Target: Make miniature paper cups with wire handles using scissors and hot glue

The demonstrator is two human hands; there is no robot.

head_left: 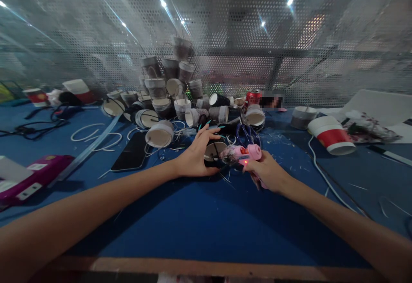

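My left hand (197,152) holds a small cup (215,151) on its side, its round pale opening facing me, fingers over the top and thumb below. My right hand (268,172) is wrapped round a pink glue gun (247,153) with a small red light. The gun points left, and its tip, covered with stringy stuff, is at the cup's opening; whether they touch I cannot tell. Just behind my hands lie blue-handled scissors (247,135). A similar cup with a pale rim (160,134) rests left of my left hand.
Many small cups, some piled up (156,88), stand behind my hands. A black phone (129,152) and a purple device (37,178) lie left. A red can (253,97) stands behind; a red-and-white cup (333,135) and white cable (317,167) are right.
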